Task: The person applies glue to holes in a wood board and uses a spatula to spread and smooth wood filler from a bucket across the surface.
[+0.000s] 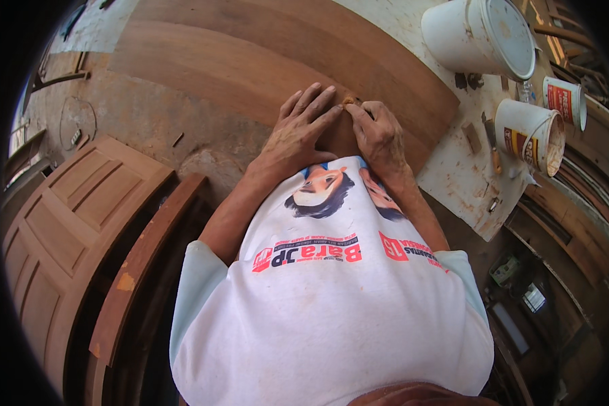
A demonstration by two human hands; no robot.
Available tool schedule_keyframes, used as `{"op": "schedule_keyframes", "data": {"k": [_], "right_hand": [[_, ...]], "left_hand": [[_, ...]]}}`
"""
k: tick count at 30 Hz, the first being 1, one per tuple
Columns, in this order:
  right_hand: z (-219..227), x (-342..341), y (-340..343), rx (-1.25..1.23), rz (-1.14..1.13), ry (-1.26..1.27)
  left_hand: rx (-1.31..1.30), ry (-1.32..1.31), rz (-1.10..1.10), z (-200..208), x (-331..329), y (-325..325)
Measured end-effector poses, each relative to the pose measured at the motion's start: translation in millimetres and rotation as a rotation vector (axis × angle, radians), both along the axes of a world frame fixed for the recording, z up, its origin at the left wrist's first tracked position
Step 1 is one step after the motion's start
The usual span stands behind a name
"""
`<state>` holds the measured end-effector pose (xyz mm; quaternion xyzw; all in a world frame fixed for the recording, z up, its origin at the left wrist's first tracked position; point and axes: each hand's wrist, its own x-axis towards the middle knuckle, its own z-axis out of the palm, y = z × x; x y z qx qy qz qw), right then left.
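Note:
A broad brown wooden board point(250, 57) lies across the table in front of me. My left hand point(296, 132) rests on its near edge, palm down, fingers stretched out and a little apart. Just to the right, my right hand point(380, 135) is closed, thumb and forefinger pinched down at the board's surface. A small yellow-brown piece point(349, 101) shows at those fingertips; its kind is too small to tell. The fingertips of both hands are close together around that spot.
On the table's right stand a large white lidded bucket point(453, 40), a smaller open bucket point(517, 132) and a white-and-red tub point(565, 101). A wooden-handled tool point(494, 152) lies near them. Panelled doors point(81, 216) and a timber length point(145, 264) stand at left.

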<state>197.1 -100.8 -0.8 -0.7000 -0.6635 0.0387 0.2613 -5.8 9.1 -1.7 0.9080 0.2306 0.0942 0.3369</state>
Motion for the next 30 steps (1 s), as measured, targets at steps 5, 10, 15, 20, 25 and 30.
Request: {"op": "schedule_keyframes", "data": {"k": [5, 10, 15, 20, 25, 30], "right_hand": [[4, -5, 6, -0.020, -0.030, 0.036], [8, 1, 8, -0.033, -0.071, 0.087], [-11, 6, -2, 0.064, 0.017, 0.097], [-10, 10, -12, 0.048, -0.039, 0.073], [-4, -3, -1, -0.014, -0.005, 0.028], [-2, -6, -2, 0.063, 0.014, 0.036]], "left_hand": [[0.002, 0.002, -0.017, -4, -1, 5], [0.027, -0.020, -0.028, 0, 9, 8], [0.062, -0.024, 0.013, -5, 9, 0], [0.089, -0.027, -0.033, -5, 20, 1], [0.041, -0.043, 0.016, -6, 7, 3], [0.005, -0.009, -0.006, 9, 1, 6]]}}
